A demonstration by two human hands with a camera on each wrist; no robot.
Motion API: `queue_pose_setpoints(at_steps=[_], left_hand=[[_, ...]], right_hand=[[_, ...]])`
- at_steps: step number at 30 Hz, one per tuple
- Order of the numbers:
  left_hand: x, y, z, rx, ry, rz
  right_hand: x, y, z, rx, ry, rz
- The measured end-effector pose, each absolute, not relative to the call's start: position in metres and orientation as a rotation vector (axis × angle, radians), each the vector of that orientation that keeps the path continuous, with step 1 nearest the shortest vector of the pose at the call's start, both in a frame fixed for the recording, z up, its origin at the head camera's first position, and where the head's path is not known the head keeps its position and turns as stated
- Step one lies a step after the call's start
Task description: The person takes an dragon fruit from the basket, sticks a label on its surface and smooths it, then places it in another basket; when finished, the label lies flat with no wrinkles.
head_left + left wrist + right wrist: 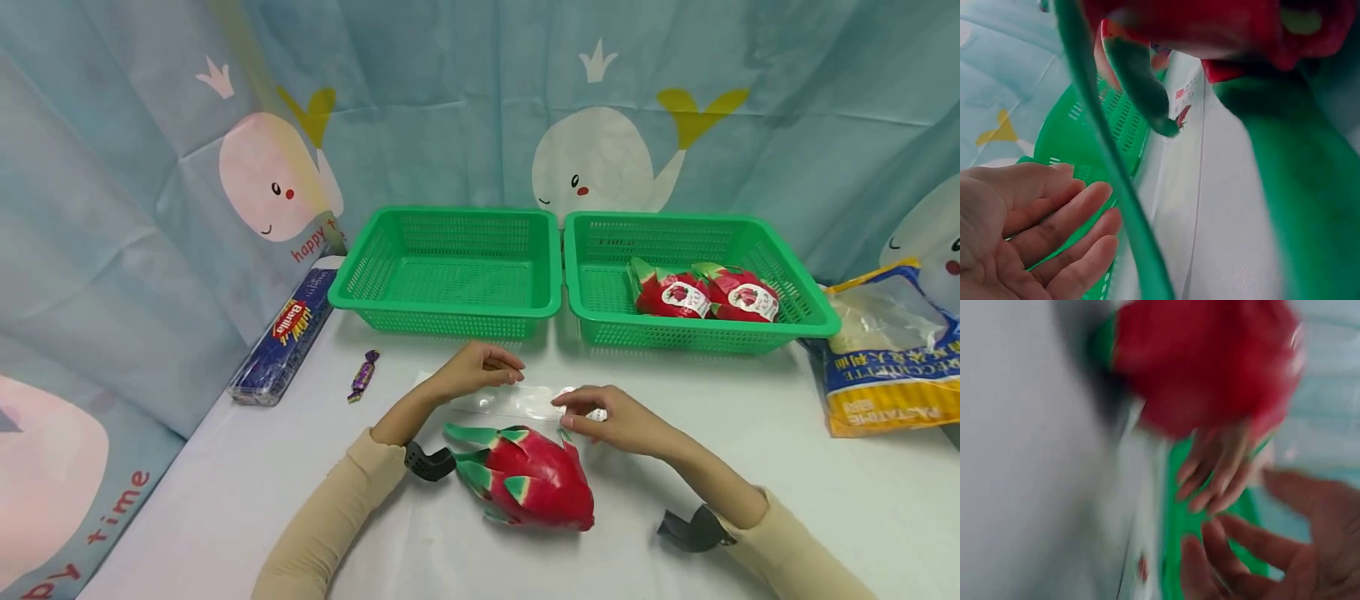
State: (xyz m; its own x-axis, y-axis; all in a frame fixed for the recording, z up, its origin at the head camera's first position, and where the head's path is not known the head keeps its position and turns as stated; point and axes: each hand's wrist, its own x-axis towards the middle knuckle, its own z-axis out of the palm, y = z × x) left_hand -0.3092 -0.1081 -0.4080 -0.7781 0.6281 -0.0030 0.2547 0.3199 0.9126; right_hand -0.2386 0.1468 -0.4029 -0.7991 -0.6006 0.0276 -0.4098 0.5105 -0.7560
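Observation:
A red dragon fruit [540, 479] with green-tipped scales lies on the white table in front of me. Just beyond it is a clear plastic strip [510, 402], with stickers near its right end, partly covered by my right hand [618, 421]. That hand hovers by the fruit's upper right side, fingers loosely bent; the right wrist view is blurred, but nothing shows between them. My left hand [480, 368] is held above the strip's left part. Its fingers [1066, 234] are relaxed and hold nothing in the left wrist view.
A green basket [450, 321] stands at the back left. The right basket [697, 337] holds two stickered dragon fruits [712, 293]. A spaghetti box [288, 333] and a purple-wrapped candy [363, 377] lie at left, an opened pasta bag [885, 367] at right.

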Motion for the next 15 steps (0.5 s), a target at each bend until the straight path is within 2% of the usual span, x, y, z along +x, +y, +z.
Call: queue_pose_setpoints(at_steps=[4,8,15], left_hand=[[-0.311,-0.104,-0.412,0.857,2.283,1.405],[-0.312,-0.102,-0.418,0.883,2.325,1.376],[-0.311,-0.098,-0.425,0.934,2.433,1.352]], right_hand=[[-0.257,0.147,-0.415,-0.841,2.905,-0.955],[-0.267,0.147,-0.425,-0.798,2.970,-0.816],[-0.278,0.146,-0.429,-0.767,2.778,-1.129]])
